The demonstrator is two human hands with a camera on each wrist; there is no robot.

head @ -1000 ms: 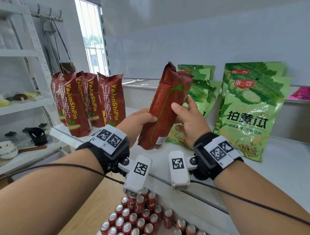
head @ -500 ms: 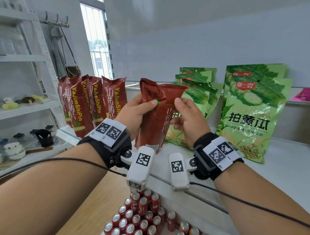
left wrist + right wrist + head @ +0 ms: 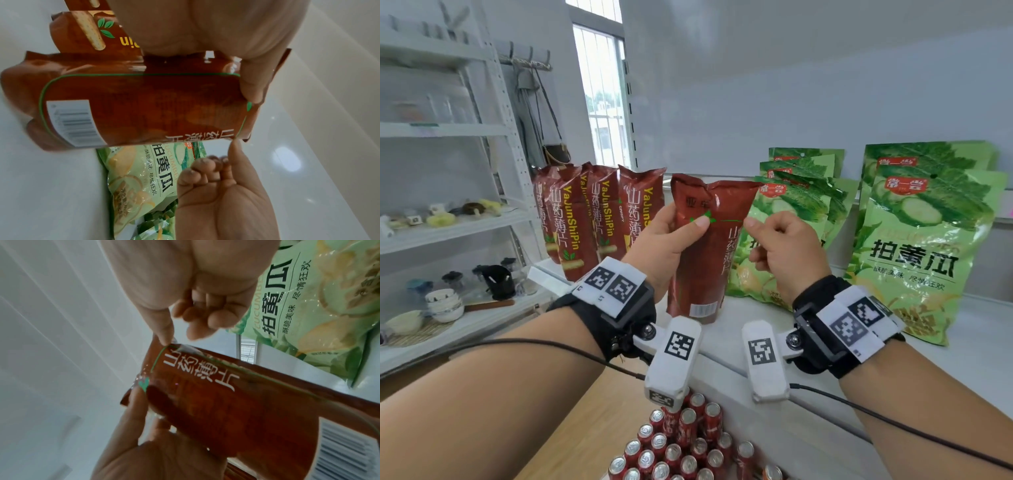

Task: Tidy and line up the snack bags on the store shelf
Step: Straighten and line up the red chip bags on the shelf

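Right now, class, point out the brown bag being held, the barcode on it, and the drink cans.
brown bag [image 3: 698, 267]: head view, middle of its back.
barcode [image 3: 76, 122]: left wrist view, label centre.
drink cans [image 3: 681, 448]: head view, middle can.

Head cam's bright and even on my end; daylight comes in thru the window at top left, which is blown out w/ little detail behind the bars. Soft shadows only, no hard edges on the white shelf. Mild glare on the brown bag and the green bags, foil catching highlights. Wide-angle bend shows at the frame edges: the rack uprights lean, forearms balloon at the bottom corners. Wrist cams are dimmer, warmer, soft; near skin is out of focus, and a bright spot reflects off the wall.
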